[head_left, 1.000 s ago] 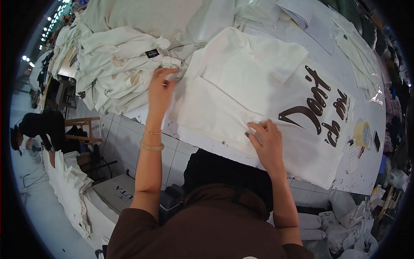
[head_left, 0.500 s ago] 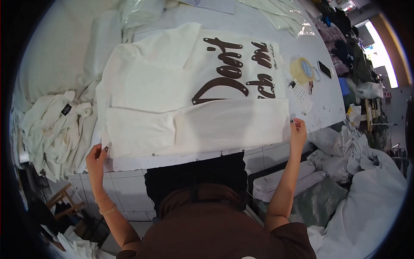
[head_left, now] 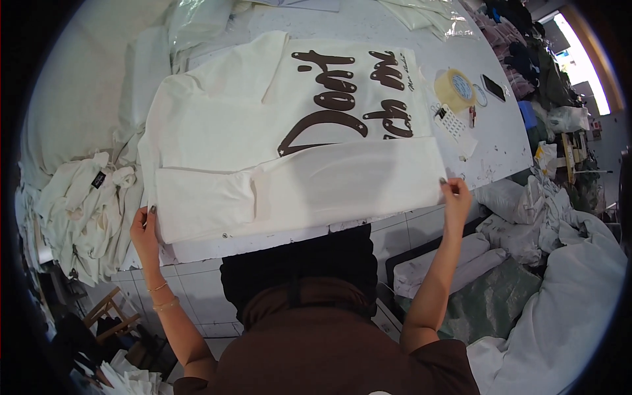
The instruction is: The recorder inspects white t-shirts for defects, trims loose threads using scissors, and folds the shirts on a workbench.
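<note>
A white long-sleeved top (head_left: 197, 125) with large brown lettering (head_left: 336, 99) lies sideways on the table. Its near side is folded over part of the print, and a sleeve (head_left: 204, 197) lies doubled back along that fold. My left hand (head_left: 144, 229) is closed at the near left edge of the cloth, thumb and fingers pinching it. At the near right corner, by the hem, my right hand (head_left: 456, 195) pinches the fabric between thumb and fingertips. The edge between my hands runs along the table's front.
A crumpled pile of cream garments (head_left: 85, 210) sits at the left. On the right of the white table (head_left: 503, 148) are a tape roll (head_left: 454, 90), a phone (head_left: 493, 87) and a card (head_left: 454, 123). Clear-bagged goods (head_left: 428, 13) lie at the back; white sacks (head_left: 507, 224) stand right.
The view has turned slightly. The top has shifted a little left, and its near right corner is drawn out toward my right hand. Both hands still pinch the cloth.
</note>
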A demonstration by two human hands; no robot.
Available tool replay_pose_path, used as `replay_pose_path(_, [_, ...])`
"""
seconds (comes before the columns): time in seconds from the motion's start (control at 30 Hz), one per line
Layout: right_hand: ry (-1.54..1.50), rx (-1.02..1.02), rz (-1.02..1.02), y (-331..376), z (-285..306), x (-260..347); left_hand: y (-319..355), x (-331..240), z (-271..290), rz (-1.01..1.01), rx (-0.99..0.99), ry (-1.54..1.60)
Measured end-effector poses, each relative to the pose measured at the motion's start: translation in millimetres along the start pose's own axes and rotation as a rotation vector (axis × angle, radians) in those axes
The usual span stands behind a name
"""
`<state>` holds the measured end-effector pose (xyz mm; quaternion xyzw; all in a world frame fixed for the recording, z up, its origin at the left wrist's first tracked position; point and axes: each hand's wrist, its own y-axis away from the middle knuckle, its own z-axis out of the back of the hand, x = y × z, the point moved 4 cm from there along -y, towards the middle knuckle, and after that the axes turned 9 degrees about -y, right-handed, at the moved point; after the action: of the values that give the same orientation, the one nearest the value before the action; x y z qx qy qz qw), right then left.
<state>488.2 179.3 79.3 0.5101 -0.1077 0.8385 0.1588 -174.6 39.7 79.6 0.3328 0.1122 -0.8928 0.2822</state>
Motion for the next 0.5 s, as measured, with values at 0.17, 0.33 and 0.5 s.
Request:
replay_pose_path(0.17, [0.235,-0.040,0.145,3,6,-5,8,-21,-11,0.010,-0.193,-0.210])
replay_pose_path(0.33, [0.448,-0.184,0.488,7,-11,57,4,-41,2,0.015,-0.247,-0.352])
replay_pose_path(0.5, [0.457,0.328,0.388,-35,-49,92,-52,-121,-9,-0.331,-0.239,-0.142])
